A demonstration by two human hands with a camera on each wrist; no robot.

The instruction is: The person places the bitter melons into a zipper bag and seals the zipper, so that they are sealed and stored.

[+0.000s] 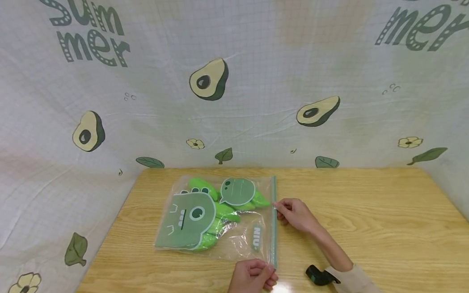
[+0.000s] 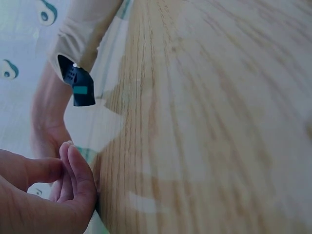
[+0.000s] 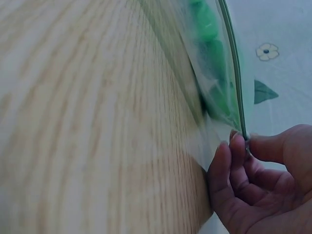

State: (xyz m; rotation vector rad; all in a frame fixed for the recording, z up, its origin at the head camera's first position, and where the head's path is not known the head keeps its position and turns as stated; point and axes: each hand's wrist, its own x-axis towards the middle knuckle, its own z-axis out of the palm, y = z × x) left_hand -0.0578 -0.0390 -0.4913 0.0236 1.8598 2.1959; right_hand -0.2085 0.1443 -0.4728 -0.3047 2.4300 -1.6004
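A clear zip bag (image 1: 236,238) with a green cartoon monster print lies on the table, its green zip strip (image 1: 275,224) on the right side. Inside it show several bright green items (image 1: 226,212), partly hidden by the print. My left hand (image 1: 251,280) pinches the near corner of the bag at the end of the strip, thumb against fingers. Farther up the strip, my right hand (image 1: 297,214) pinches the edge between thumb and fingertips. In the right wrist view the strip runs straight into the grip of the right hand (image 3: 263,180).
The wooden table (image 1: 363,210) reaches back to a hanging cloth (image 1: 255,96) printed with avocados, leaves and flowers. A black wrist-worn device (image 1: 320,275) sits by the right sleeve (image 1: 357,284), close to the table's near side.
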